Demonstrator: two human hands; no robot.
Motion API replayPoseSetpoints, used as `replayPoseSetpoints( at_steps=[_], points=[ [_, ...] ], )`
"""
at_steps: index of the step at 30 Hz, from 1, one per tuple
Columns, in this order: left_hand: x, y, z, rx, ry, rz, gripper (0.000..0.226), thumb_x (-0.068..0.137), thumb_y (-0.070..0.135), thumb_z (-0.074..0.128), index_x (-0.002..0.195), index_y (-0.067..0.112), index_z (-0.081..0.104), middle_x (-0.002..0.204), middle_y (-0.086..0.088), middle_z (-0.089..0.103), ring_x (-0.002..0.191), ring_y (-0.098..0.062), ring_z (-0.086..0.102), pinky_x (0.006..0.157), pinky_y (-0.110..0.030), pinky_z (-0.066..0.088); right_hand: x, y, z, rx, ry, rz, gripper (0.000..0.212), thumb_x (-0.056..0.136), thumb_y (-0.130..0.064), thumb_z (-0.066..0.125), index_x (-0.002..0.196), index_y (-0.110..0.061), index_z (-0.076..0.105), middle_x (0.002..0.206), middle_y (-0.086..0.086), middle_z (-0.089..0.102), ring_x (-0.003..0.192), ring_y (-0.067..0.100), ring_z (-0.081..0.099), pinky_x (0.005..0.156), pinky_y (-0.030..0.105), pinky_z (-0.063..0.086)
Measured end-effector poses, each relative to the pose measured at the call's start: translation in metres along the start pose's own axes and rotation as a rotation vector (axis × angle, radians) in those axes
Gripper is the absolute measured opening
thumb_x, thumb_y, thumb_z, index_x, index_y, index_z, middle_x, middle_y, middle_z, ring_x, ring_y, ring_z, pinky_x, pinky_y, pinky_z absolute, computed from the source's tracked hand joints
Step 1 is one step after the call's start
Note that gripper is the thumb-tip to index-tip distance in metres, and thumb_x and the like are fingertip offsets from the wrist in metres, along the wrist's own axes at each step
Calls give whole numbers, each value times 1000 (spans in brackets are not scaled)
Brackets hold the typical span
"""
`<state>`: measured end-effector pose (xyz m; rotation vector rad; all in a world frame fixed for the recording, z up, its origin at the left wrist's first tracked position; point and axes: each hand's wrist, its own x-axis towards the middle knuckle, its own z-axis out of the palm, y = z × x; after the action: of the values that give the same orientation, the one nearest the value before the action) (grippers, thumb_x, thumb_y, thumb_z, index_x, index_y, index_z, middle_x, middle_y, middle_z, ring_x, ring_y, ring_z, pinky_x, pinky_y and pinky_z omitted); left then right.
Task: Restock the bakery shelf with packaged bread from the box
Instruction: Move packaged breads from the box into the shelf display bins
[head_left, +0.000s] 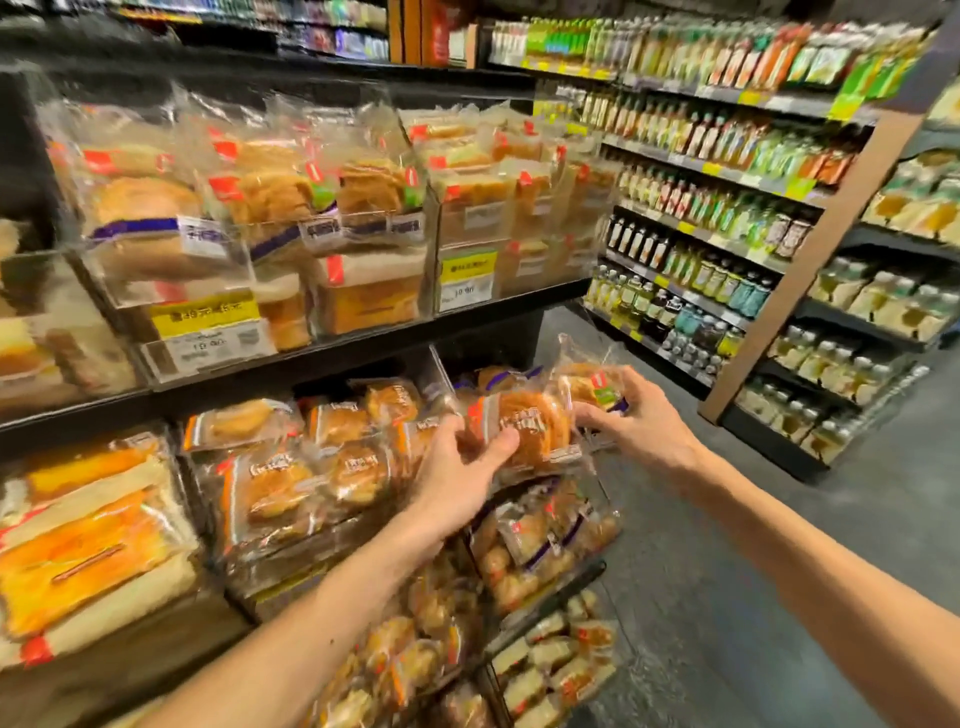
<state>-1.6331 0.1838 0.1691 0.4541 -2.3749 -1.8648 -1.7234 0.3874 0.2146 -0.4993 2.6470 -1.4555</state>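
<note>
Nearest, the left hand (457, 467) is seen with its fingers (501, 441) curled on a bread pack (530, 431), broad face towards the camera. The right hand (641, 415) is wrapped round a second pack (587, 384), just behind and to the right. Two packs are held, one per hand. The filled tier of the bakery shelf (363, 345) lies ahead and left, nearer the left hand. No box is shown. Beyond, bottle shelves (727, 208) are ranged.
</note>
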Motion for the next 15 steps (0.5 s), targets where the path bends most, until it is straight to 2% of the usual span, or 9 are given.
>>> replayPoseSetpoints(
  at_steps=[1, 3, 5, 6, 8, 10, 13, 15],
  points=[
    [12, 2, 15, -27, 51, 5, 42, 85, 56, 67, 110, 31, 45, 108, 4, 62, 97, -13, 62, 95, -41, 51, 18, 11, -9, 33, -20, 0, 53, 74, -45, 81, 119, -27, 59, 107, -9, 70, 96, 7, 67, 89, 35, 56],
    [34, 11, 43, -50, 126, 50, 48, 88, 45, 69, 123, 37, 35, 109, 17, 54, 97, 0, 56, 96, -28, 43, 51, 33, -26, 90, -67, -1, 65, 66, -51, 84, 121, -25, 60, 108, -6, 72, 98, 13, 69, 91, 45, 57],
    [55, 20, 64, 23, 131, 112, 56, 93, 35, 66, 139, 40, 34, 121, 26, 47, 106, 3, 49, 97, -19, 33, 80, 53, -41, 139, -119, 22, 70, 58, -57, 83, 118, -27, 62, 107, -5, 73, 98, 16, 70, 89, 49, 57],
    [65, 25, 71, 85, 123, 123, 53, 94, 35, 64, 140, 41, 38, 127, 24, 47, 114, 1, 47, 99, -19, 33, 94, 61, -47, 155, -149, 28, 67, 59, -55, 84, 116, -27, 62, 106, -4, 73, 98, 16, 71, 88, 50, 57],
    [83, 27, 78, 178, 125, 108, 39, 94, 39, 63, 130, 46, 49, 128, 18, 53, 120, -6, 50, 101, -24, 38, 120, 74, -56, 172, -204, 17, 59, 63, -50, 85, 113, -27, 64, 104, -5, 73, 97, 17, 71, 88, 51, 57],
    [92, 28, 80, 181, 170, 62, 31, 88, 51, 64, 118, 52, 55, 123, 12, 61, 114, -10, 58, 102, -35, 46, 140, 82, -60, 177, -257, 0, 53, 68, -47, 85, 111, -26, 63, 102, -5, 73, 95, 15, 71, 89, 49, 57],
    [91, 31, 73, 186, 221, 35, 40, 73, 74, 62, 110, 61, 54, 125, 7, 62, 101, -7, 66, 93, -44, 54, 156, 88, -54, 201, -358, -37, 45, 77, -37, 82, 114, -25, 61, 104, -4, 71, 95, 13, 70, 87, 40, 58],
    [84, 32, 61, 161, 220, -28, 62, 65, 78, 68, 120, 54, 54, 133, 4, 59, 100, -14, 69, 90, -46, 57, 162, 86, -43, 228, -404, -55, 46, 75, -39, 82, 114, -26, 61, 106, -4, 69, 97, 14, 68, 84, 35, 58]
  ],
)
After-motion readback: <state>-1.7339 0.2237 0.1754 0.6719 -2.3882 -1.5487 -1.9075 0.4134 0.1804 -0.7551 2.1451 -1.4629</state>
